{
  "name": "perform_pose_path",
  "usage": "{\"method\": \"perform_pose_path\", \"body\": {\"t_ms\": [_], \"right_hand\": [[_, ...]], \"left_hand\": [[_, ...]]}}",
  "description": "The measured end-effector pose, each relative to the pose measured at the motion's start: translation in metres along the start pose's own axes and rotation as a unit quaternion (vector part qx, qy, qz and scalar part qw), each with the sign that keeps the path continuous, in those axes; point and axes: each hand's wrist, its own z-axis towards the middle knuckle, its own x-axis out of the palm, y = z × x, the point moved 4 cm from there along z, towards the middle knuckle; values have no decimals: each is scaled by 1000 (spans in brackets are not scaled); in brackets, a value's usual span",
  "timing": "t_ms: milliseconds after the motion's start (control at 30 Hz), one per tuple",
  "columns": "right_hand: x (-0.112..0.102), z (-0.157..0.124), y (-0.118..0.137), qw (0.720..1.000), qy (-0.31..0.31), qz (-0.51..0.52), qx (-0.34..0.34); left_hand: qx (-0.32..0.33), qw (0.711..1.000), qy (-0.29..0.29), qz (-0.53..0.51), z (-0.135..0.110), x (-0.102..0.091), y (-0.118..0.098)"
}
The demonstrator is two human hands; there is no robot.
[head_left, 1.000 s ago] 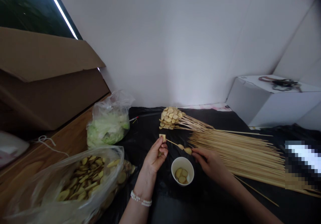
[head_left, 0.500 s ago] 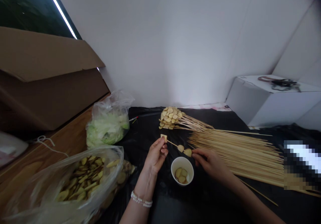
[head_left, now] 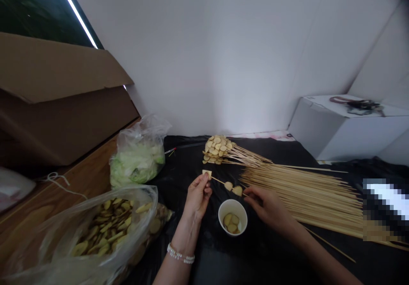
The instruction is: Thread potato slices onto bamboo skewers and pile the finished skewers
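Bamboo skewer (head_left: 220,179) runs nearly level above a black plastic sheet (head_left: 188,263) covering the counter, held between both hands. A squarish pale piece (head_left: 207,174) sits at its near tip, and two rounded pale vegetable slices (head_left: 233,188) are threaded farther along. The left hand (head_left: 198,198), with a pearl bracelet (head_left: 180,254) at the wrist, has a tight grip, thumb and fingers pinching the skewer just below the squarish piece. The right hand (head_left: 266,208) has its fingertips (head_left: 246,196) pressed together at the skewer's far end.

Between the hands, just below the skewer, stands a white paper cup (head_left: 233,217) holding a few slices. To the right lies a large pile of loose skewers (head_left: 306,195). Beyond the hands, finished skewers (head_left: 243,158) fan out, their slices (head_left: 216,149) bunched together. On the left are a clear plastic bag of slices (head_left: 108,229), a bag of pale green leaves (head_left: 137,159), and a cardboard box (head_left: 60,97).
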Motion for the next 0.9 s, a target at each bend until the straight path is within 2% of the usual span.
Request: {"method": "perform_pose_path", "body": {"t_ms": [200, 400, 667, 900], "right_hand": [[3, -2, 2, 998, -9, -44, -45], [6, -3, -2, 995, -48, -61, -57], [3, -3, 1, 999, 9, -24, -35], [1, -3, 2, 995, -33, -64, -63]], "left_hand": [[-3, 1000, 10, 2, 2, -1, 2], [0, 1000, 12, 18, 4, -2, 4], [-2, 999, 23, 33, 1, 0, 5], [-1, 999, 25, 44, 1, 0, 6]]}}
